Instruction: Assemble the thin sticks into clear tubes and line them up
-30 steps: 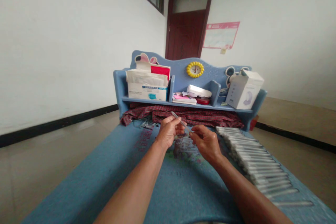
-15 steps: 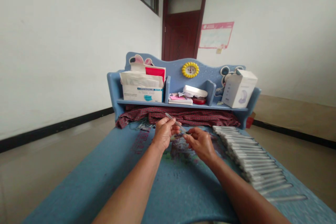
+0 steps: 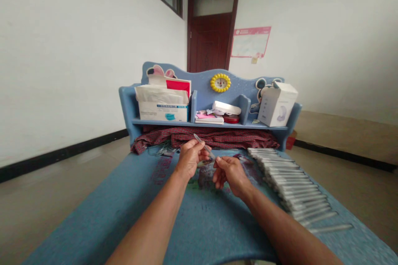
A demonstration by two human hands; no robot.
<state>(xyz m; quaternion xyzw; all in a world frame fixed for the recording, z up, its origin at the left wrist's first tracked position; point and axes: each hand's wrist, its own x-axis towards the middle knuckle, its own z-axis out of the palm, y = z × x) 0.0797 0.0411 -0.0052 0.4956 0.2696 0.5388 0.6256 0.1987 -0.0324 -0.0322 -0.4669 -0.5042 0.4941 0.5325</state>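
Note:
Above the middle of the blue table [image 3: 137,211], both hands are on one slender, translucent pen [image 3: 210,152] that slants from upper left to lower right. My left hand [image 3: 189,158] pinches it around the middle with thumb and fingers, leaving its narrow tip showing beyond the thumb. At the lower end, my right hand [image 3: 232,173] has thumb and forefinger closed on the pen, its other fingers curled below. Whatever lies inside that right pinch is hidden. To the right lies a long row of similar clear pens [image 3: 294,178], side by side, reaching toward the near edge.
A blue shelf [image 3: 155,122] at the back holds a mask box [image 3: 149,114], papers, a white case [image 3: 226,108] and a white box [image 3: 277,105]. Checked red cloth [image 3: 199,137] is bunched beneath it. A tangled cord [image 3: 164,148] sits at the back left.
My right hand's fingers have shifted at the pen's lower end and now hang lower, curled. My left hand keeps its hold. The whole view has moved slightly.

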